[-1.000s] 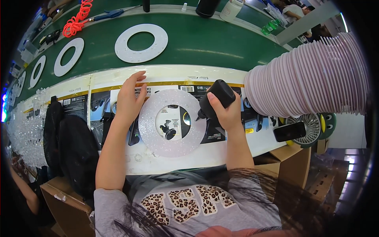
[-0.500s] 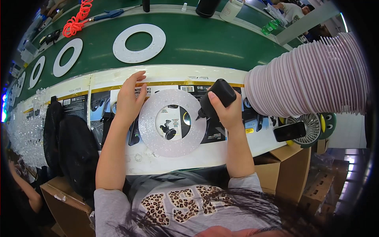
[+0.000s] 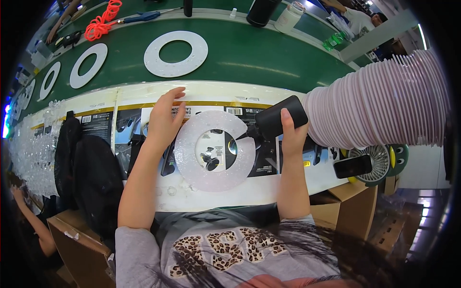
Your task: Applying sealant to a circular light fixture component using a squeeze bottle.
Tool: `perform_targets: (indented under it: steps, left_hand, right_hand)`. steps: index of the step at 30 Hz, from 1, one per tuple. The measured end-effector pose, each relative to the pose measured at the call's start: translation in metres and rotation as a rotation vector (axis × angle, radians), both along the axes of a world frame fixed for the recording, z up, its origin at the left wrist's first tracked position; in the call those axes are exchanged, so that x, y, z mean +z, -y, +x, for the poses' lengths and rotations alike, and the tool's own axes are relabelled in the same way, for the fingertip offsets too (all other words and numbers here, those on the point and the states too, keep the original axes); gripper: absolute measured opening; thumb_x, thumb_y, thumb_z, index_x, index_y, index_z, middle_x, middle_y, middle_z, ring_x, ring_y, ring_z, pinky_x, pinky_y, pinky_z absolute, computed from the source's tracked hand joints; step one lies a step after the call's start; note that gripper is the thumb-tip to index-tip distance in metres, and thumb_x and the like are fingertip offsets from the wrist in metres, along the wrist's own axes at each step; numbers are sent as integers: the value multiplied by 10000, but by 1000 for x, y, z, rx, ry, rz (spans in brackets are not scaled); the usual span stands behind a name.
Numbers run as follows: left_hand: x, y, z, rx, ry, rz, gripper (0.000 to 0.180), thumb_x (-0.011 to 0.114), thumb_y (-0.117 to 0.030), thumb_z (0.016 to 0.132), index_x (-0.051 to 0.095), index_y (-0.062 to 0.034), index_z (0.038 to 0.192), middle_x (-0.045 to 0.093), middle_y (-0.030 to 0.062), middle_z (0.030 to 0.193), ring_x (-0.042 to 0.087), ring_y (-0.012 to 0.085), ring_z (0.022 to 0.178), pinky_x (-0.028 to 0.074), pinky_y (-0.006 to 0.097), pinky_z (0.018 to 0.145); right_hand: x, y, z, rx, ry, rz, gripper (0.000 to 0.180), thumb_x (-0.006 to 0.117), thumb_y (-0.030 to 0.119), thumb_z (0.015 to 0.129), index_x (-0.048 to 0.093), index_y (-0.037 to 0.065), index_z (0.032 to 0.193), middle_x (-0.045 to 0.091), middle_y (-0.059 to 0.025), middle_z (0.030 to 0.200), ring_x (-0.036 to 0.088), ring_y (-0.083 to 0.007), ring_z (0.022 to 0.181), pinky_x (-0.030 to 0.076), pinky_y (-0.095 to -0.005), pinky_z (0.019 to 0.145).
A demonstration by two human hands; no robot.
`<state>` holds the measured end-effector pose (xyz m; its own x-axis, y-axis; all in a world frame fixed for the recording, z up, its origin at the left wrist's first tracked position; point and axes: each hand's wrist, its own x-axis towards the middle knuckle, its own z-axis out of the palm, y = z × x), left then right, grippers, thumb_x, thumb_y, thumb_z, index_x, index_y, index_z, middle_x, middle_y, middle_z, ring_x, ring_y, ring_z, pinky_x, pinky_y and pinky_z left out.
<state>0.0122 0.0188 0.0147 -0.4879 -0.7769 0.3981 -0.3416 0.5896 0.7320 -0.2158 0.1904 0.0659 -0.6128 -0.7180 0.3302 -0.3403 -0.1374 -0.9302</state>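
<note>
Hands meet over a pale ring-shaped disc (image 3: pixel 213 151) lying flat on the table near its front edge, right in front of the person. In the head view, the left hand (image 3: pixel 165 120) lies spread and released on the disc's left rim, fingers stretched toward the far side, pinning it down rather than gripping it. The right hand (image 3: pixel 289 137) is clenched around a black powered hand tool (image 3: pixel 278 119), probably a driver or a dispenser, though the tip is too small to tell. Its nose points left and touches the disc's right rim.

Printed paper sheets (image 3: pixel 103 127) cover the table under the disc. Beyond the table's far edge runs a green conveyor belt (image 3: pixel 259 55) with more white ring discs (image 3: pixel 176 54) lying apart from one another along it. A tall stack of like pale discs (image 3: pixel 379 108) lies on its side at the right end of the table, just beside the tool. A black bag (image 3: pixel 91 177) sits at the left end, and a small fan (image 3: pixel 374 163) shows below the stack.

The step in hand looks like working round the rim with the tool. The next move would call for the left hand to turn the disc while holding it flat, so that the nose meets the next spot squarely.
</note>
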Motion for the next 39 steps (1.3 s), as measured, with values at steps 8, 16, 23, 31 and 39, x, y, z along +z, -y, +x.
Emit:
perform_targets:
  steps: [8, 16, 23, 31, 39]
  left_hand:
    - [10, -2, 4, -113, 201, -145, 36, 612, -39, 745, 644, -27, 733, 601, 87, 759, 539, 270, 783, 469, 370, 729]
    - [5, -11, -2, -272, 164, -143, 79, 578, 8, 768, 642, -22, 804, 584, 79, 765, 531, 258, 815, 464, 346, 723]
    - [8, -8, -1, -177, 177, -71, 122, 563, 12, 804, 637, -20, 895, 594, 99, 776, 548, 244, 794, 472, 343, 702]
    - [4, -5, -1, -150, 134, -78, 111, 557, -3, 839, 636, -10, 917, 601, 106, 791, 553, 243, 777, 483, 332, 672]
    - [6, -6, -2, -152, 148, -73, 108, 558, -8, 844, 635, -6, 921, 606, 115, 805, 562, 244, 792, 501, 332, 673]
  right_hand:
    - [-13, 13, 3, -32, 505, -36, 255, 626, 218, 896, 530, 54, 1065, 601, -25, 816, 548, -63, 612, 392, -214, 423]
    - [-14, 14, 17, 71, 335, 78, 206, 671, 191, 863, 590, 24, 953, 637, -70, 827, 587, -100, 576, 453, -215, 436]
    - [-18, 11, 25, 34, -100, -14, 247, 696, 156, 849, 600, -12, 1002, 646, -53, 891, 600, -113, 778, 500, -251, 699]
    - [-18, 16, 31, 80, -31, 52, 234, 684, 150, 866, 605, -18, 1008, 651, -61, 927, 590, -120, 842, 470, -253, 779]
    - [-19, 16, 30, 108, -1, 61, 217, 672, 136, 871, 606, -20, 1007, 651, -60, 924, 587, -116, 843, 467, -250, 782]
